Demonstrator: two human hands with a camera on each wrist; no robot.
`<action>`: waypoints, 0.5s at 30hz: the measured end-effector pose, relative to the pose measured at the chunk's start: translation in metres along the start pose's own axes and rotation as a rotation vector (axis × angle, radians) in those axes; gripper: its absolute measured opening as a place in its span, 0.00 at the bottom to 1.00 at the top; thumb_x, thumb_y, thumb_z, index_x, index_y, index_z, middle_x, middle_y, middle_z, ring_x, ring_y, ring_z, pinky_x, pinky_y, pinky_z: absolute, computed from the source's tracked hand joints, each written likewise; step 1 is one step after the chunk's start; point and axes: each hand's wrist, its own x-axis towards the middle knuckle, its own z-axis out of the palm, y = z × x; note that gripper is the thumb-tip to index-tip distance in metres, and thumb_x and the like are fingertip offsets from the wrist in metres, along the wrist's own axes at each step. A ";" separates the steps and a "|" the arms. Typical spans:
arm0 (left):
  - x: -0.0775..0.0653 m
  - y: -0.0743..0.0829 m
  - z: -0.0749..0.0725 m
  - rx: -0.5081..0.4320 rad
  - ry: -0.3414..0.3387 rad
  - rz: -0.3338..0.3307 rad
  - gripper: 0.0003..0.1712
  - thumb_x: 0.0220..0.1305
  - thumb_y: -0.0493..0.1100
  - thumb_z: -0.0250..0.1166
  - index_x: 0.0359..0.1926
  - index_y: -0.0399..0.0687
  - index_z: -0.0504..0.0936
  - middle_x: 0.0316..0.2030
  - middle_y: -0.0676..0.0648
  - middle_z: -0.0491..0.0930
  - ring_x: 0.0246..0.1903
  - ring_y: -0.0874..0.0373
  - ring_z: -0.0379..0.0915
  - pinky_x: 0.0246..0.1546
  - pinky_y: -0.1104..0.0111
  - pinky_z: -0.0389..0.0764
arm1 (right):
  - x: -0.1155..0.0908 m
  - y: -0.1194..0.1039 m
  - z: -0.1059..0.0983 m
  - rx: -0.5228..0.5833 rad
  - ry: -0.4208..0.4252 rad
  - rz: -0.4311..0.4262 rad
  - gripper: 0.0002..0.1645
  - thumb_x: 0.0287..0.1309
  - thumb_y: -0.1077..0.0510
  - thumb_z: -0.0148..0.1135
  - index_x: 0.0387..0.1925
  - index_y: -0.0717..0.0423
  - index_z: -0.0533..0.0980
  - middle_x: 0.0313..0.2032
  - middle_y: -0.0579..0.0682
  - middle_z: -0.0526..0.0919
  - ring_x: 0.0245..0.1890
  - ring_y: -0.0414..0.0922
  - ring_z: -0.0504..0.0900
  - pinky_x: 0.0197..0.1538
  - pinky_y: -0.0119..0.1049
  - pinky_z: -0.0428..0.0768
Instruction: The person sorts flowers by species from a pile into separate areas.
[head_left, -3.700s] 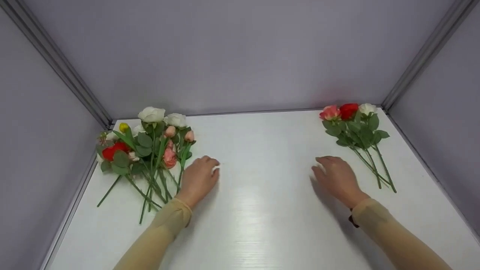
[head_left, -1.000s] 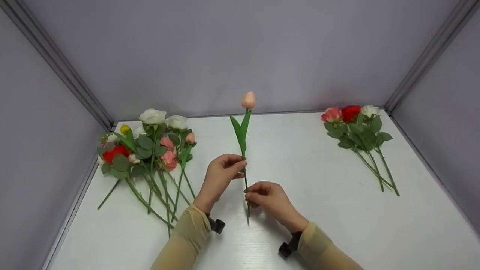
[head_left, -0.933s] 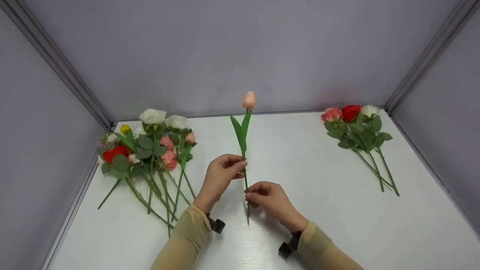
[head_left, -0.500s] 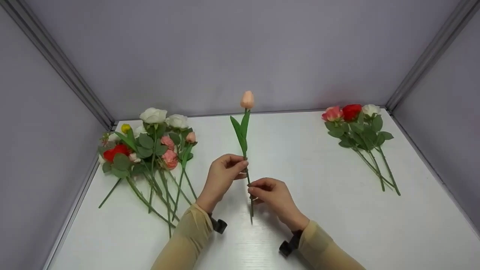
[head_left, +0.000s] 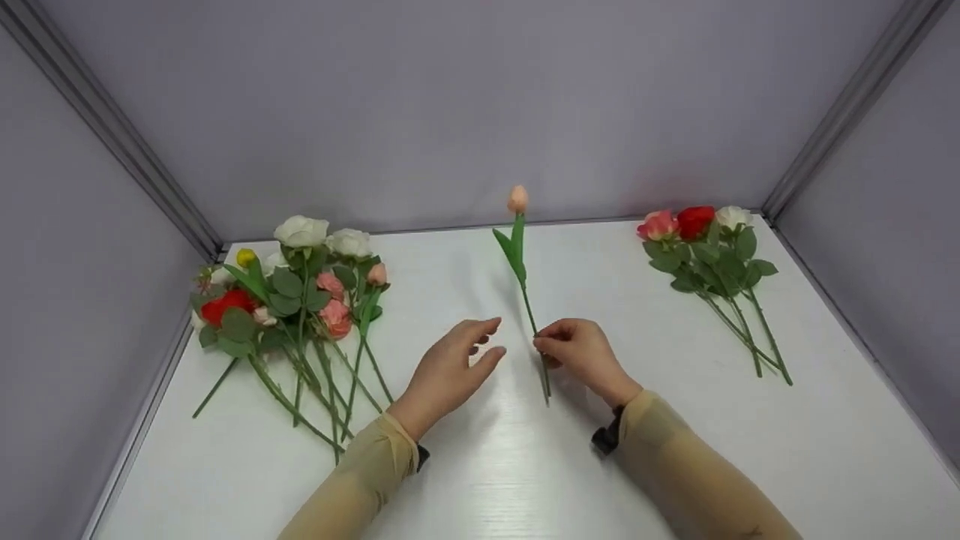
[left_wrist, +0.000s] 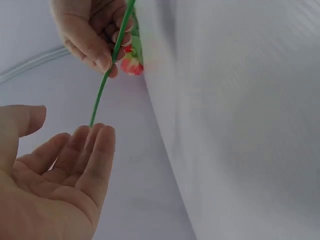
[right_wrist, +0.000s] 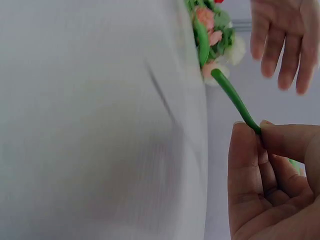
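Note:
A peach tulip (head_left: 518, 199) with long green leaves stands nearly upright over the middle of the table, leaning a little left. My right hand (head_left: 585, 352) pinches its stem between thumb and fingers, low on the stalk. In the right wrist view the cut end of the green stem (right_wrist: 232, 97) sticks out past the pinching fingertips (right_wrist: 245, 145). My left hand (head_left: 454, 367) is just left of the stem, thumb and fingers spread apart with nothing between them. The left wrist view has that palm (left_wrist: 60, 185) facing up, its fingers loosely extended.
At the left lies a heap of flowers with white roses (head_left: 301, 232), a red bloom (head_left: 227, 306), pink flowers (head_left: 334, 315) and another tulip (head_left: 377, 274). A smaller bunch with a red rose (head_left: 696, 222) lies at the back right. Grey walls enclose the white table (head_left: 480, 465).
The tulip was picked up from the left heap and held in both hands. Since then my left hand has let go, and my right hand has carried it right and farther back.

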 end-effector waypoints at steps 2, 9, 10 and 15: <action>-0.006 0.000 0.002 0.210 -0.058 0.111 0.33 0.76 0.56 0.60 0.75 0.50 0.68 0.68 0.47 0.72 0.67 0.52 0.68 0.66 0.58 0.73 | 0.013 0.003 -0.012 -0.061 0.002 0.049 0.08 0.64 0.59 0.71 0.39 0.61 0.85 0.34 0.55 0.86 0.32 0.46 0.85 0.37 0.38 0.87; -0.024 0.002 0.016 0.630 -0.226 0.361 0.42 0.75 0.65 0.55 0.80 0.50 0.59 0.77 0.44 0.60 0.76 0.47 0.53 0.77 0.54 0.53 | 0.041 0.012 -0.036 -0.189 -0.006 0.155 0.09 0.63 0.59 0.70 0.40 0.63 0.85 0.31 0.54 0.86 0.30 0.45 0.84 0.34 0.35 0.84; -0.026 0.002 0.017 0.648 -0.235 0.374 0.42 0.76 0.65 0.55 0.80 0.51 0.58 0.77 0.44 0.58 0.76 0.48 0.51 0.77 0.54 0.51 | 0.043 0.012 -0.037 -0.194 -0.007 0.161 0.09 0.63 0.59 0.70 0.39 0.63 0.85 0.32 0.54 0.86 0.30 0.45 0.84 0.34 0.35 0.84; -0.030 -0.007 0.021 0.691 -0.246 0.383 0.43 0.76 0.68 0.50 0.81 0.54 0.56 0.78 0.45 0.56 0.78 0.48 0.48 0.77 0.52 0.49 | 0.047 0.006 -0.033 -0.205 -0.021 0.179 0.07 0.62 0.60 0.70 0.38 0.62 0.85 0.33 0.55 0.87 0.31 0.45 0.85 0.35 0.36 0.85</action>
